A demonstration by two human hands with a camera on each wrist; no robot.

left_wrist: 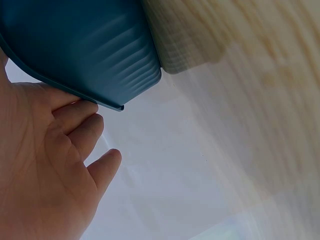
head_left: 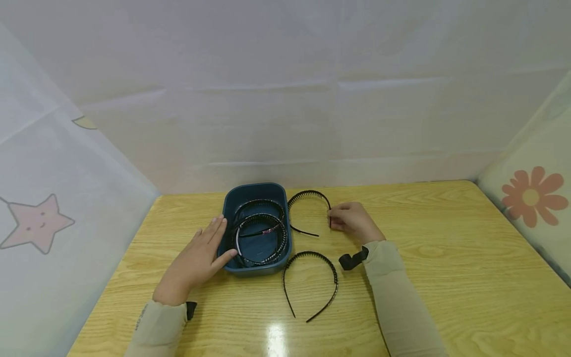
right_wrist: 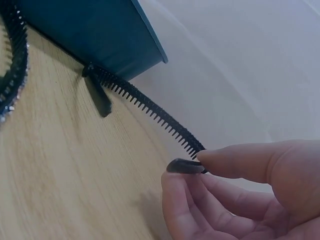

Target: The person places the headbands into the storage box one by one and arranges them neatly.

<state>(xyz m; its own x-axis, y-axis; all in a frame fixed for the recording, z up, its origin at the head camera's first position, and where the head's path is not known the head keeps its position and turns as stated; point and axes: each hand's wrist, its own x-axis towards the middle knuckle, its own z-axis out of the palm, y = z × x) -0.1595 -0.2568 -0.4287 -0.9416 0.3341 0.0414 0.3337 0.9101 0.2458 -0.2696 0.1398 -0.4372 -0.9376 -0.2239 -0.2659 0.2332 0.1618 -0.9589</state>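
Observation:
My right hand [head_left: 352, 219] pinches one end of a black toothed headband [head_left: 309, 192] between thumb and fingers, to the right of a dark blue plastic bin [head_left: 256, 271]. In the right wrist view the same headband [right_wrist: 155, 110] stretches away toward the bin wall, its comb teeth showing. My left hand [head_left: 196, 258] rests on the bin's left rim, fingers straight. From the left wrist view, the fingers [left_wrist: 85, 135] lie along the rim's outer side. Inside the bin are several black headbands [head_left: 285, 238], one with a pinkish patch.
Another black headband [head_left: 335, 277] lies on the wooden table [head_left: 446, 248] in front of the held one, its ends toward me. White cloth [head_left: 276, 124] hangs behind the table and at both sides, printed with a star and a flower.

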